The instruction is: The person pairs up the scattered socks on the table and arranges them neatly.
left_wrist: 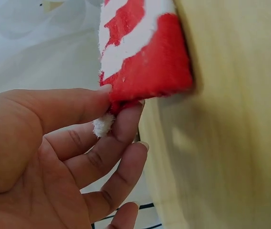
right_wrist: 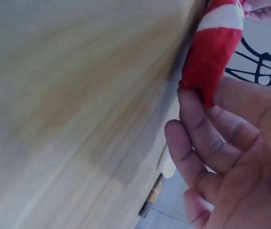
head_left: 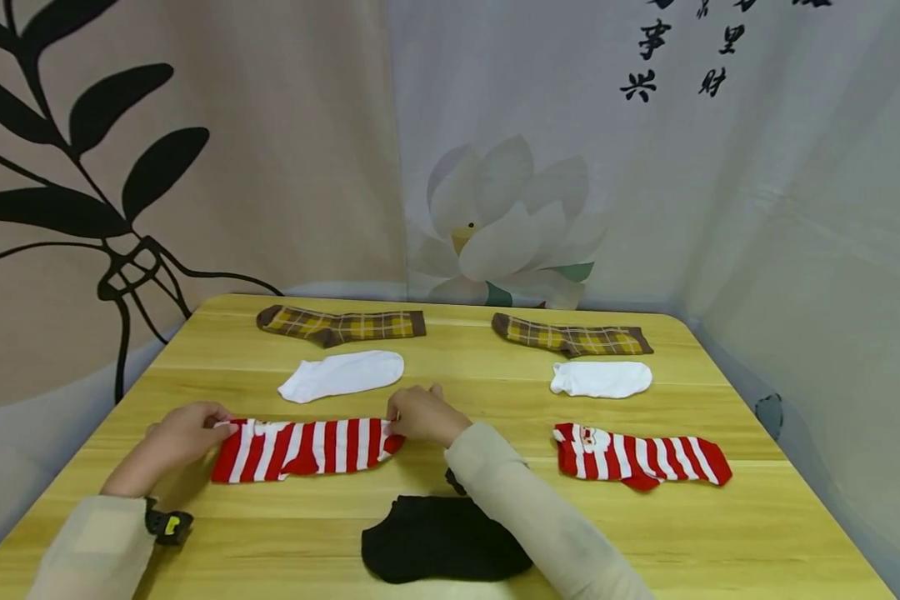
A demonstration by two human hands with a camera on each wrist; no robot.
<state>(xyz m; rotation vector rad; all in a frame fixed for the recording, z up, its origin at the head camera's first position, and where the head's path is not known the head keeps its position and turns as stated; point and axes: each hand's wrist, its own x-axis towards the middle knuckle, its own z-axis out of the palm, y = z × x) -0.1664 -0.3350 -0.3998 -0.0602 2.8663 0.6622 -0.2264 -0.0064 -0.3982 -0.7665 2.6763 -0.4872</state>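
A red-and-white striped sock (head_left: 335, 447) lies stretched sideways at the left of the table, with both hands at its ends. My left hand (head_left: 187, 433) pinches the cuff corner between thumb and fingers; in the left wrist view the red edge (left_wrist: 149, 71) with a bit of white fluff shows at the fingertips. My right hand (head_left: 426, 414) pinches the toe end, and the right wrist view shows the red toe (right_wrist: 205, 59) between thumb and fingers. A black sock (head_left: 442, 542) lies nearer me, partly hidden under the right sleeve.
A matching striped sock (head_left: 641, 456) lies at the right. Behind are two white socks (head_left: 342, 375) (head_left: 602, 379) and two brown-and-yellow plaid socks (head_left: 345, 325) (head_left: 572, 335). The wooden table (head_left: 780, 533) ends at a printed curtain (head_left: 307, 167) at the back.
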